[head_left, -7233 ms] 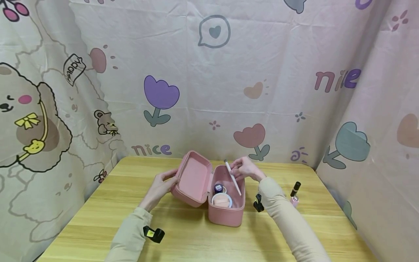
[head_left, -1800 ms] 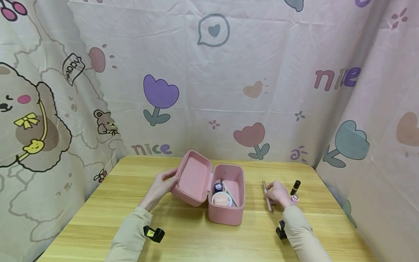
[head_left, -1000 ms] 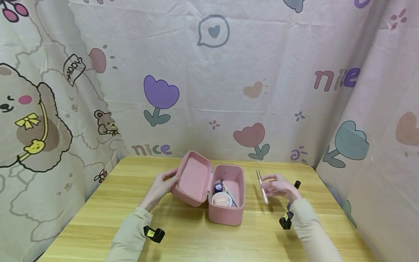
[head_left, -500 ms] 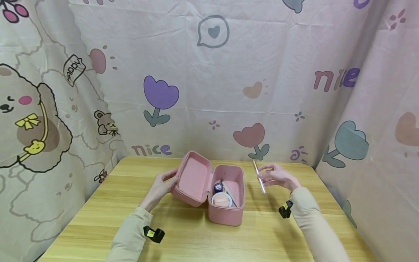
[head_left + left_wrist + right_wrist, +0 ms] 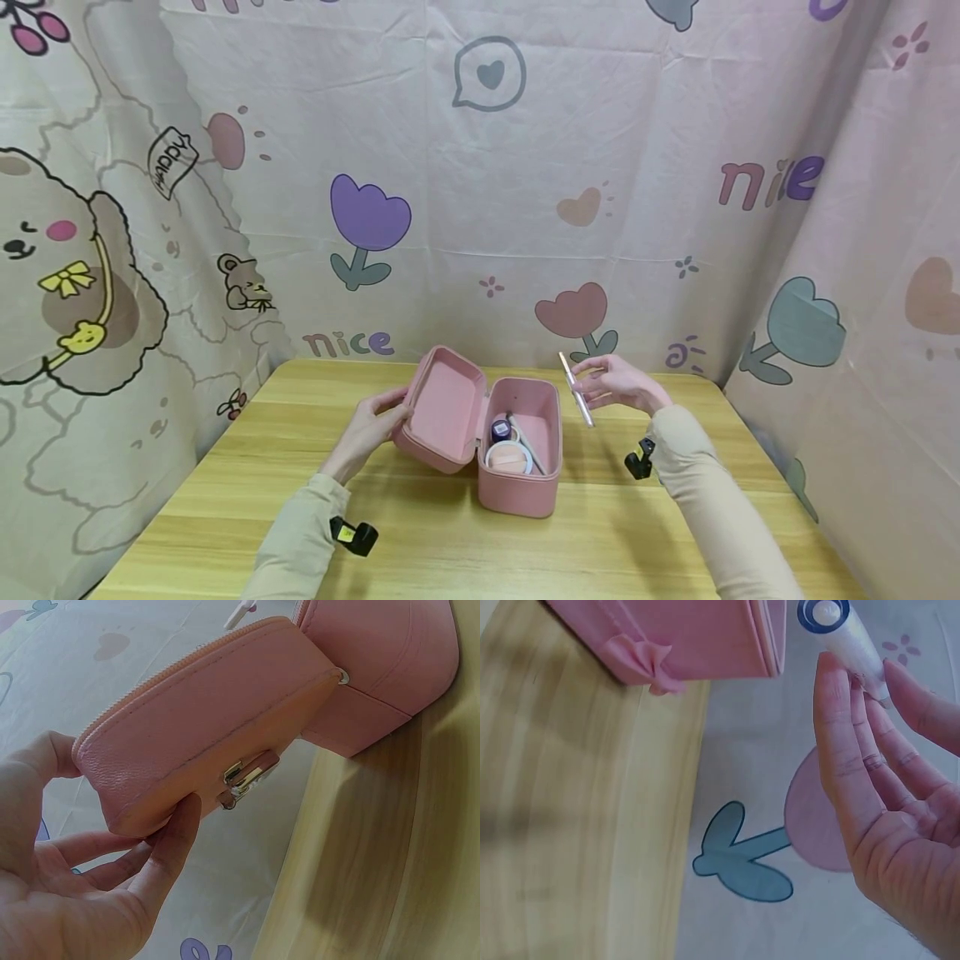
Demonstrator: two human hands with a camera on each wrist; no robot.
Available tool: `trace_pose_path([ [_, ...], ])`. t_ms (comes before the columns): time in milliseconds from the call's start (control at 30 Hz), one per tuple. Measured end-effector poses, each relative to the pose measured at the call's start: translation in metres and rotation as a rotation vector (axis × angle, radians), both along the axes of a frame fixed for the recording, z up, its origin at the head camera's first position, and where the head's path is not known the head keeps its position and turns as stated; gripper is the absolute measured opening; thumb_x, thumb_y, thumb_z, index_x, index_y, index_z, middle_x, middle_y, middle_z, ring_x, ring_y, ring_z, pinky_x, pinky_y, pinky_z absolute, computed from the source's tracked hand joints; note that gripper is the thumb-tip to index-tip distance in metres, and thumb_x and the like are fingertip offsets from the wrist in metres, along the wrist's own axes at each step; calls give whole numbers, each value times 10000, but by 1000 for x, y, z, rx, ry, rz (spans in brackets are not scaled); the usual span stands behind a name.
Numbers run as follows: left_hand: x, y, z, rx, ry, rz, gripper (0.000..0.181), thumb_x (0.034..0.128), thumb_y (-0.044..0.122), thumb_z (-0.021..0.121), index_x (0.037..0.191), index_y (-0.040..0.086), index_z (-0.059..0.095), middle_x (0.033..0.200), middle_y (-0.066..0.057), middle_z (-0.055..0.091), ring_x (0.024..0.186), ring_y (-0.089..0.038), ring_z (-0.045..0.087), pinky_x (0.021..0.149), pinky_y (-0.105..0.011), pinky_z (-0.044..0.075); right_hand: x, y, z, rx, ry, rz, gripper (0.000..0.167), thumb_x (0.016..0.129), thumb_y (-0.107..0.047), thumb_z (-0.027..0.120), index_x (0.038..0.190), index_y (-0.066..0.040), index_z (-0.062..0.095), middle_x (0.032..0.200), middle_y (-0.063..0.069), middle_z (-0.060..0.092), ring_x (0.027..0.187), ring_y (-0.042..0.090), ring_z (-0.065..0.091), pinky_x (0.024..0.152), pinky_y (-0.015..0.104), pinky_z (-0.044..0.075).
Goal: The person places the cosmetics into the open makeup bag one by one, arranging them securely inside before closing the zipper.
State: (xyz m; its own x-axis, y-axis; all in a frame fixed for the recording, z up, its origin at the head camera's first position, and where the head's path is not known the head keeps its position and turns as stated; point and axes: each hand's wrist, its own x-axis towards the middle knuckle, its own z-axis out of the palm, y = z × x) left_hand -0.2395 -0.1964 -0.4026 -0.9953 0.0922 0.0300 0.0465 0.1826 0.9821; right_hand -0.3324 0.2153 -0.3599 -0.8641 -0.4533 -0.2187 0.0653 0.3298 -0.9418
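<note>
1. On my head feed, the left hand [image 5: 367, 429] grips the edge of the case's lid [image 5: 446, 406], thumb on one side and fingers on the other; my left wrist view shows the same grip close to a metal clasp [image 5: 251, 774].
2. I see the right hand [image 5: 618, 385] pinching a slim pale tube [image 5: 581, 403] between its thumb and fingertips. From the right wrist, one end of it shows a dark blue ring around a white centre.
3. The tube is tilted in the air, just right of the pink case [image 5: 517, 497] and apart from it.
4. The case stands upright, its lid swung out to the left and tilted.
5. Inside, toward the near end, I make out a peach puff [image 5: 507, 460] in a white-rimmed round, a dark blue jar [image 5: 500, 431] behind it, and a thin pale stick [image 5: 527, 446] lying slantwise beside both.
6. A pink bow [image 5: 645, 660] decorates the case's outer wall.
7. Beneath everything I have a wood-grain table [image 5: 420, 546]; behind it hangs a printed cloth [image 5: 487, 200] with tulips, hearts and bears.
</note>
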Motion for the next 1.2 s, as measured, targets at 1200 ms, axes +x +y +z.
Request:
trace_pose_path([
  [1200, 2, 0, 1, 12, -5, -8, 548, 991, 121, 546, 1493, -55, 417, 1460, -295, 489, 1029, -101, 632, 794, -188, 555, -8, -70, -12, 108, 11, 43, 360, 893, 87, 618, 1243, 126, 544, 812, 57, 667, 672, 146, 674, 793, 414, 632],
])
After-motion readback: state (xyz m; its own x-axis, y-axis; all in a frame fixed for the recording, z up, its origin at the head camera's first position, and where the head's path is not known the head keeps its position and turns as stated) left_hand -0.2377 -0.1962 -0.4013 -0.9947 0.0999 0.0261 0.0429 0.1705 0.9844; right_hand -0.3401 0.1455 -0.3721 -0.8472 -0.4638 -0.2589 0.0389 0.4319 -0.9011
